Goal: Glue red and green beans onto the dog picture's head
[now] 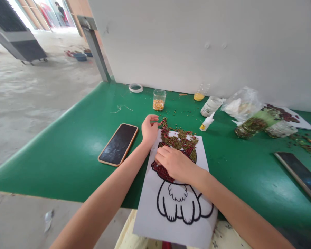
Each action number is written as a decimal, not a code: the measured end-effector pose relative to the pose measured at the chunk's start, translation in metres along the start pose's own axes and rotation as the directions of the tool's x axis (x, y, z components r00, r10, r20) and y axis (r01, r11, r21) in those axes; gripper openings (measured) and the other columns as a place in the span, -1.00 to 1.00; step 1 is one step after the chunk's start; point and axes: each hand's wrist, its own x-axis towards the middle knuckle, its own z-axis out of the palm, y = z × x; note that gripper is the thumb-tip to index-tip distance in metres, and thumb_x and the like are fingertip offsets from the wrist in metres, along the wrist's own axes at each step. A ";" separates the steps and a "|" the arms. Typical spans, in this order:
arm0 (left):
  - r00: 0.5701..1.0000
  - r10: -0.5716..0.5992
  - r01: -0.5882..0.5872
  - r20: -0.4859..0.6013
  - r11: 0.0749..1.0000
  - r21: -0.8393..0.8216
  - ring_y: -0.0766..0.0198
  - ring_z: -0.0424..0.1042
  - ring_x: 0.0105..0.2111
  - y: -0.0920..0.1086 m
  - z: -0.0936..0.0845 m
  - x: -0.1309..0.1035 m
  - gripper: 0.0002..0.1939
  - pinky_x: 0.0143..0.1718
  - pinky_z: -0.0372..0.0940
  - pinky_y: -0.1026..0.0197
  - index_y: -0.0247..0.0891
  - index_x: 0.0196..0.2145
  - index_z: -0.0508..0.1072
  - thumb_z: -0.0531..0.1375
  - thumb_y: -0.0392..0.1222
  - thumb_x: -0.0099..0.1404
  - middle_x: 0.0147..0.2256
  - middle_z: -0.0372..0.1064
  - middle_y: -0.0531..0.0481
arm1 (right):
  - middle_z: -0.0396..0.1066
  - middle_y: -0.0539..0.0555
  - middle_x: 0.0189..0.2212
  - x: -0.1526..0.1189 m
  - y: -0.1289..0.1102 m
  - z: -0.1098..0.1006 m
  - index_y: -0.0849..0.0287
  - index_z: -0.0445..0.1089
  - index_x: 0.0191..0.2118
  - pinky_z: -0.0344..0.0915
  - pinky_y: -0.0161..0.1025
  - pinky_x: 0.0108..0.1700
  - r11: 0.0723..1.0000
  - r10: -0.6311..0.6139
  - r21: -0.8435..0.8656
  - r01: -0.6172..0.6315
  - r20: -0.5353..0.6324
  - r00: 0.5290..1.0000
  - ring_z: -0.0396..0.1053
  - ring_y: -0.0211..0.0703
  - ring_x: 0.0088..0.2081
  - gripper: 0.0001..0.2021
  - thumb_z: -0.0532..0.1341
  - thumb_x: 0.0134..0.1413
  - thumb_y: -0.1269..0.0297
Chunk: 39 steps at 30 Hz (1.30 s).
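Observation:
A white sheet [147, 214] with a black-outlined animal drawing overhangs the table's front edge. Dark red beans [162, 173] fill part of the head, and green beans [193, 155] cover an ear. My right hand [175, 162] rests over the head, its fingers curled down and pressed together; whatever they pinch is hidden. Beyond the sheet's top left corner, my left hand [150, 129] is loosely bent with fingers apart, beside a loose pile of mixed green and red beans [180, 139]. That pile lies across the sheet's top edge and onto the table.
On the green table [75, 138] lie a phone [118, 144] at left and another phone [299, 174] at right. Behind stand a cup of corn kernels [159, 100], a tape roll [135, 88], a glue bottle [207, 122], and a tilted bean-filled bottle [256, 122]. A white panel [197, 45] rises at the back.

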 end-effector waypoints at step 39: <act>1.000 -0.007 0.007 -0.005 0.999 -0.051 0.33 0.49 -0.39 -0.005 0.001 0.003 -0.72 -0.53 0.25 0.39 -0.26 -0.30 0.35 0.02 -0.49 0.05 -0.32 0.38 0.01 | 0.35 0.13 -0.32 -0.051 0.123 0.011 0.17 0.36 -0.38 0.17 -0.20 -0.22 0.706 0.692 0.215 -0.675 -0.416 0.590 0.27 -0.04 -0.20 -0.85 0.07 0.16 0.39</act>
